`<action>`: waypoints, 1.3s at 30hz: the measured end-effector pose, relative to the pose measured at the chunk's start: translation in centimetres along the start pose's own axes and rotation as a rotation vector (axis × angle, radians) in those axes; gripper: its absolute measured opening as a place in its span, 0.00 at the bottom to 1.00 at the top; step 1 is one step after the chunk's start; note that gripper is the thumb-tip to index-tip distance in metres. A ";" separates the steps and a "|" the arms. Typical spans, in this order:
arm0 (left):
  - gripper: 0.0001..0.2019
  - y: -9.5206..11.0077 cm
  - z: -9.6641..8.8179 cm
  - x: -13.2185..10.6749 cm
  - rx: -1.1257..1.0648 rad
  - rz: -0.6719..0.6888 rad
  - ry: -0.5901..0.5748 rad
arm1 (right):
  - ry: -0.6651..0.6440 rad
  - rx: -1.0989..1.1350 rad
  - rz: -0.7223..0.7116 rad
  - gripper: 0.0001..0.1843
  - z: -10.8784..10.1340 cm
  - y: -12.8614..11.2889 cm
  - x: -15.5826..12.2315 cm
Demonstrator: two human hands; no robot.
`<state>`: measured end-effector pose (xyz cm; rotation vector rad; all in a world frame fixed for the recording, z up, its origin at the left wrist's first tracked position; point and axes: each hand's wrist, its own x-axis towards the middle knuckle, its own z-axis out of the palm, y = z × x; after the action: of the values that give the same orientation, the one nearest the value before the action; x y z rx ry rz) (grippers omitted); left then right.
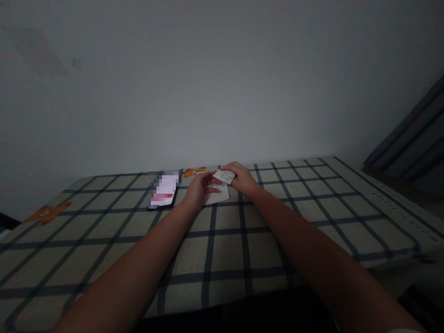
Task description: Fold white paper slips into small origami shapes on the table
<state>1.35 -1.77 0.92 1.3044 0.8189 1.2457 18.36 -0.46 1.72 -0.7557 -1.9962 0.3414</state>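
Note:
Both my arms reach far forward over a table [312, 203] covered by a beige cloth with dark checks. My left hand [200, 189] rests on a small white paper [219, 194] lying flat on the cloth, fingers curled over its left edge. My right hand [241, 178] pinches a second small white slip [224, 176] and holds it just above the flat paper. A dark phone [164, 190] with a lit screen lies just left of my left hand.
A plain grey wall stands right behind the table. Orange cartoon prints mark the cloth at the far middle [194, 172] and the left edge [46, 213]. A dark slanted frame [412, 138] is at the right. The room is dim.

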 end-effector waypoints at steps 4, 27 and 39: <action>0.17 -0.1 -0.2 0.2 -0.010 -0.033 0.051 | -0.059 0.031 -0.006 0.25 0.1 0.1 0.0; 0.21 0.3 -0.1 -0.7 0.890 0.404 0.122 | -0.003 0.486 0.452 0.09 0.8 0.6 0.2; 0.16 0.3 -0.2 -0.8 0.830 0.441 0.132 | -0.010 0.481 0.471 0.09 0.9 0.4 0.3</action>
<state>0.95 -2.50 1.02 2.1711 1.2622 1.3949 17.66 0.07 1.24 -0.8968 -1.6272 1.0579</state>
